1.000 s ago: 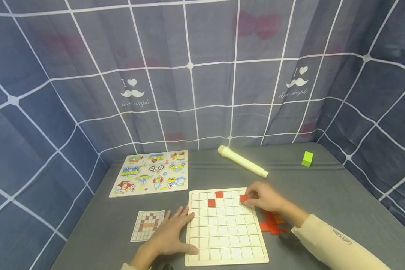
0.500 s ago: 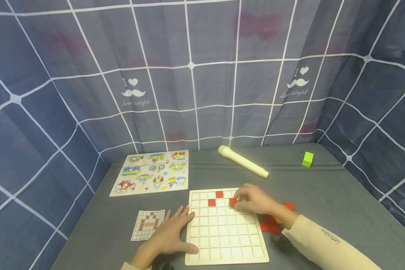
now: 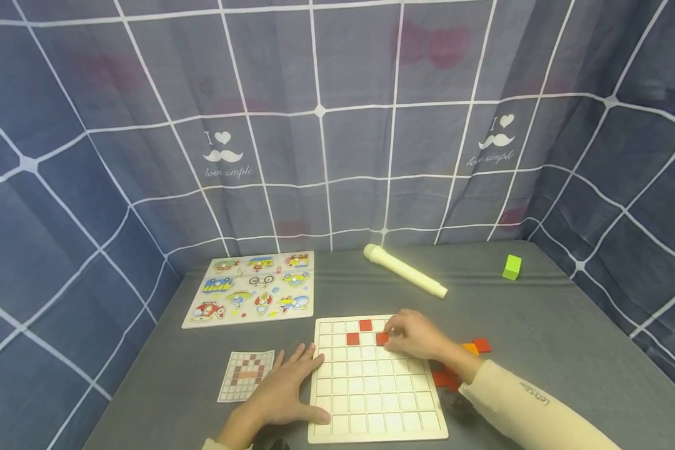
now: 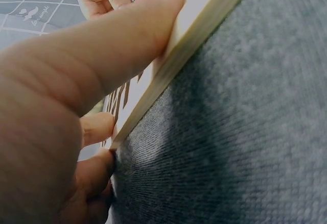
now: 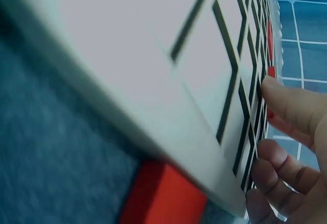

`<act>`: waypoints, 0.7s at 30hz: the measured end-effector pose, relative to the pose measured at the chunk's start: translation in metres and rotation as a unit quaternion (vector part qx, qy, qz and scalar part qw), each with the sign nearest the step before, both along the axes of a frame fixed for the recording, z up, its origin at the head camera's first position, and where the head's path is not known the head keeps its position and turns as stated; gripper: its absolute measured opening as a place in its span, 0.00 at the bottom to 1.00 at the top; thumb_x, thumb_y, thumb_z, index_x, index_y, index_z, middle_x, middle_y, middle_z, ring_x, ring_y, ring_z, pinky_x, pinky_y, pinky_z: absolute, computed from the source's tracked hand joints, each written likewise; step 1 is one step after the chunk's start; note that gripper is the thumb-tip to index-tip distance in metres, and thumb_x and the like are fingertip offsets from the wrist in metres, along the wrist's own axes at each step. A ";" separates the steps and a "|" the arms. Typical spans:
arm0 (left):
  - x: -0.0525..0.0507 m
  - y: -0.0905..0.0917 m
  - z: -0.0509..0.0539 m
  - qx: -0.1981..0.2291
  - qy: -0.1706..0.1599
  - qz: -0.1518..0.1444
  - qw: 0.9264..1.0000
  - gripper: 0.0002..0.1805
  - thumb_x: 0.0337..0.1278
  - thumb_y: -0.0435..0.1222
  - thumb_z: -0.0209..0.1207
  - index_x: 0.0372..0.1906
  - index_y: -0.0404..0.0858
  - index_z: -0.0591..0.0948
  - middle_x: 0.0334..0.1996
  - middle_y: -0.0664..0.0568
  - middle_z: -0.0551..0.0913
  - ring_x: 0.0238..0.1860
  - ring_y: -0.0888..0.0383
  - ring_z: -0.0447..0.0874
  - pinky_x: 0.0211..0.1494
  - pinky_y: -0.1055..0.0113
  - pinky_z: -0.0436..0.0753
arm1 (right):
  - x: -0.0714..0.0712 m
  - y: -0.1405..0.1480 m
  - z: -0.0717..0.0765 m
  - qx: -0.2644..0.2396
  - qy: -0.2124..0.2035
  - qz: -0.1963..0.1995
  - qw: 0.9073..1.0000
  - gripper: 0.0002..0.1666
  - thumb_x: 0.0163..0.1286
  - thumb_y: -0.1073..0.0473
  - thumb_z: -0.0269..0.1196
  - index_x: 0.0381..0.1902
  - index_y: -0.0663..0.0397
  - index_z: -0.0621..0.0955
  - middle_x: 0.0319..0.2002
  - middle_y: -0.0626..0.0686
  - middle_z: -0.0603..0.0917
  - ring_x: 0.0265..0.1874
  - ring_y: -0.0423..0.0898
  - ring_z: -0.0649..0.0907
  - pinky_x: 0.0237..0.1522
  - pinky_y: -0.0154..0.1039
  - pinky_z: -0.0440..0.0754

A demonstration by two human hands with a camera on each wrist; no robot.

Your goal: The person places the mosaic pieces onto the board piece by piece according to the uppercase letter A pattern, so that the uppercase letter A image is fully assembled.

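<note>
A pale wooden grid board (image 3: 370,400) lies in front of me in the head view. My right hand (image 3: 419,336) pinches a red square tile (image 3: 382,339) between thumb and finger, over a cell in the second row. Two other red tiles sit in cells: one in the top row (image 3: 365,325), one in the second row (image 3: 352,339). My left hand (image 3: 284,387) rests at the board's left edge, fingers spread and thumb on the rim; the left wrist view shows the thumb (image 4: 127,35) lying over the wooden edge. How far the pinched tile is seated is hard to tell.
Loose red tiles (image 3: 445,379) and an orange tile (image 3: 470,348) lie right of the board, partly under my right arm. A printed pattern card (image 3: 247,376) is at left. Farther back are a vehicle puzzle board (image 3: 250,290), a cream microphone-shaped stick (image 3: 406,271) and a green block (image 3: 512,267).
My right hand has moved left across the board's upper part, carrying the red tile from near the right edge to the second row. My left hand has stayed in place.
</note>
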State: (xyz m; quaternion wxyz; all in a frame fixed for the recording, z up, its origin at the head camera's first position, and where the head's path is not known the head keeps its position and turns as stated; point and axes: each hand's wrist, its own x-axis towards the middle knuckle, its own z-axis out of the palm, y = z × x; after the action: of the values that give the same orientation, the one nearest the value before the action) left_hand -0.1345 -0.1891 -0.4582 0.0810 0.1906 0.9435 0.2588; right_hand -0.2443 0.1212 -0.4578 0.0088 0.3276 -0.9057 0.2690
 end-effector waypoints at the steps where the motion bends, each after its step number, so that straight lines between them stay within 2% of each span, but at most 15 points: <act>1: 0.000 0.000 0.000 0.000 -0.001 0.001 1.000 0.58 0.33 0.67 0.69 0.71 0.39 0.68 0.76 0.37 0.56 0.77 0.35 0.51 0.73 0.27 0.44 | 0.000 -0.001 0.000 0.004 -0.002 -0.004 1.000 0.11 0.58 0.52 0.71 0.38 0.47 0.86 0.35 0.45 0.83 0.34 0.39 0.78 0.37 0.33 0.76; 9: 0.000 0.000 -0.001 0.004 -0.002 0.007 1.000 0.59 0.32 0.67 0.70 0.71 0.40 0.68 0.77 0.38 0.56 0.78 0.36 0.51 0.74 0.28 0.44 | 0.002 -0.004 0.003 0.015 0.007 -0.018 1.000 0.12 0.56 0.52 0.73 0.38 0.47 0.85 0.35 0.45 0.83 0.35 0.41 0.80 0.36 0.35 0.77; 21: 0.001 0.000 0.000 0.003 -0.005 0.012 1.000 0.60 0.31 0.68 0.69 0.71 0.39 0.68 0.77 0.39 0.55 0.78 0.37 0.51 0.75 0.29 0.43 | 0.003 -0.005 0.004 0.015 -0.003 -0.028 0.999 0.12 0.57 0.53 0.72 0.39 0.47 0.86 0.35 0.46 0.83 0.35 0.42 0.80 0.36 0.38 0.76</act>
State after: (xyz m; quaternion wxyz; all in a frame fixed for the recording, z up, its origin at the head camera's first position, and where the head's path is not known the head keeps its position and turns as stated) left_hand -0.1339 -0.1890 -0.4582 0.0819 0.1779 0.9445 0.2637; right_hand -0.2416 0.1160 -0.4538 0.0085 0.3015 -0.9185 0.2557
